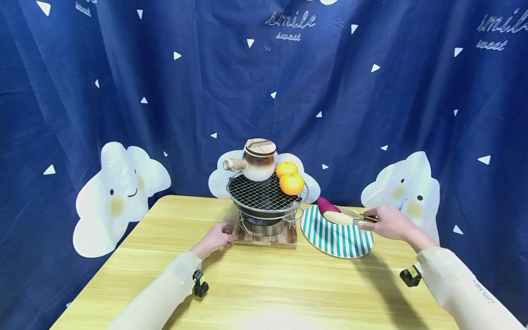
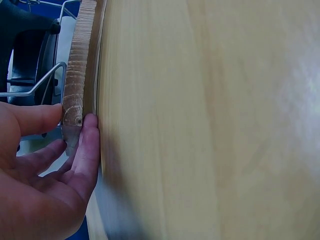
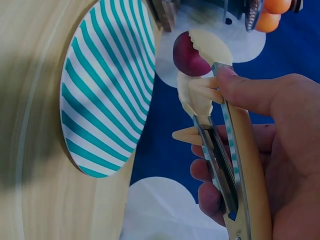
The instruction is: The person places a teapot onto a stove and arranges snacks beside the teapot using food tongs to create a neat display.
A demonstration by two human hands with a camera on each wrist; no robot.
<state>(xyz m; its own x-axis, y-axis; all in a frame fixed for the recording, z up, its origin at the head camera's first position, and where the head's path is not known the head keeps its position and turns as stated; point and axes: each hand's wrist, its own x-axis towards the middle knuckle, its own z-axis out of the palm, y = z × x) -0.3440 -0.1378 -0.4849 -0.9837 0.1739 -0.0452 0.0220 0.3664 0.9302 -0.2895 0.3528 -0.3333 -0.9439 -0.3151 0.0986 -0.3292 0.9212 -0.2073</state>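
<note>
Head view
Left hand: lower centre; grips the corner of the wooden board, seemingly to steady it.
Grill: centre, on the board; carries a clay pot and two oranges.
Right hand: right of centre; squeezes tongs closed on a purple sweet potato above the striped plate.
Writing: "smile sweet" on the curtain, top.

Left wrist view
Fingers: lower left; thumb and fingers pinch the board edge against the table.

Right wrist view
Tongs: centre right; the hand is wrapped round the handles, silicone tips clamped on the sweet potato, clear of the plate.
Writing: none readable.
</note>
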